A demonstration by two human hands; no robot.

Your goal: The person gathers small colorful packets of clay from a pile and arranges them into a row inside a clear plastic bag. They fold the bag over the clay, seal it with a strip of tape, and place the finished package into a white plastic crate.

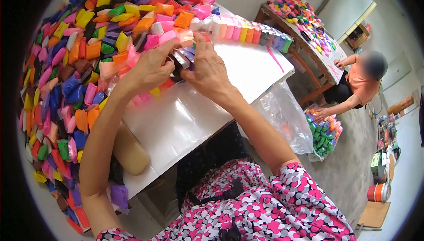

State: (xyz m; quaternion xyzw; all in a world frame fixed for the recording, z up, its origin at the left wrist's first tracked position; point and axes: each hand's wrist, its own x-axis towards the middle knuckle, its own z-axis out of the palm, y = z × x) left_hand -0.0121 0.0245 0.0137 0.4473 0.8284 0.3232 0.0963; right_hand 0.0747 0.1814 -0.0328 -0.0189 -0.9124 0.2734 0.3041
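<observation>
My left hand (152, 66) is closed, its thumb and fingers bent around small packets at the near edge of the colourful heap. Right beside it, my right hand (206, 66) curls over the same group of dark and silvery packets (180, 58). Both hands partly hide these packets. Just beyond my right hand runs a neat row of small packets (247, 33), ordered by colour from white through pink, yellow and red to purple and green. Loose packets (92, 50) in many colours are piled high around my left arm.
The white tabletop (176, 126) carries a tan rounded block (131, 148) and a pink strip (275, 60). A clear plastic bag (287, 117) hangs by the table's right side. Farther right, another person (364, 82) sits at a second packet-covered table (293, 31), reaching to a bag of packets (324, 133).
</observation>
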